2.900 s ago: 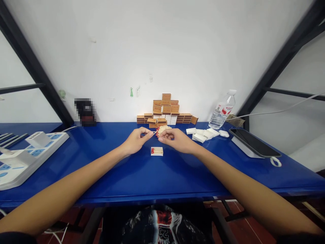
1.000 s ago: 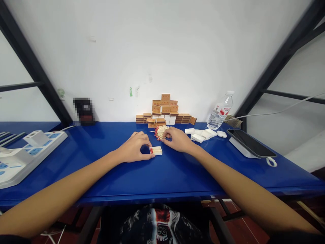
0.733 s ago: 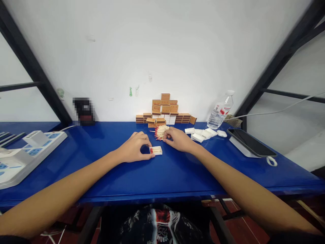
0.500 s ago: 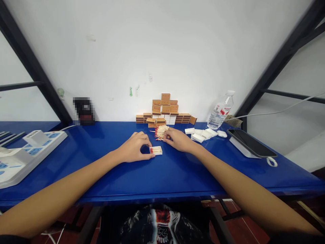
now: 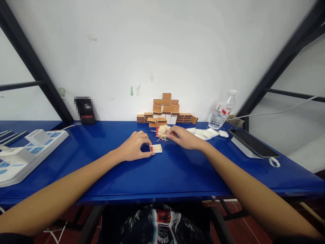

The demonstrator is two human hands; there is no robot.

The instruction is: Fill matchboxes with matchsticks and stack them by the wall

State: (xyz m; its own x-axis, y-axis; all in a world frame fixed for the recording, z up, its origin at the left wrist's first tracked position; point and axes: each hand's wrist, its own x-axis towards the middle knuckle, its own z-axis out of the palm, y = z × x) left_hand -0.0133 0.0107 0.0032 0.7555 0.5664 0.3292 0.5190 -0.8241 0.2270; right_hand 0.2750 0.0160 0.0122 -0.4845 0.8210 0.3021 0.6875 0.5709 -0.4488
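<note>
My left hand (image 5: 137, 146) grips the left end of a small white matchbox tray (image 5: 158, 149) between thumb and forefinger. A few red-tipped matches lie inside that tray, which rests on the blue table. Just behind it is a loose heap of red-headed matches (image 5: 161, 131). At the heap's right edge, my right hand (image 5: 183, 137) is closed in a pinch on the pale ends of matches; how many is too small to tell. Some matches at the front of the heap point toward me.
Brown matchboxes (image 5: 166, 107) are stacked against the wall behind the heap. White trays (image 5: 209, 133), a white earphone case (image 5: 223, 134), a water bottle (image 5: 222, 112) and a propped phone (image 5: 252, 143) stand to the right. A power strip (image 5: 45, 149) lies at the left.
My right hand has shifted slightly right at the heap's edge, and a few matches at the heap's front now lie spread toward me. My left hand still holds the tray in place.
</note>
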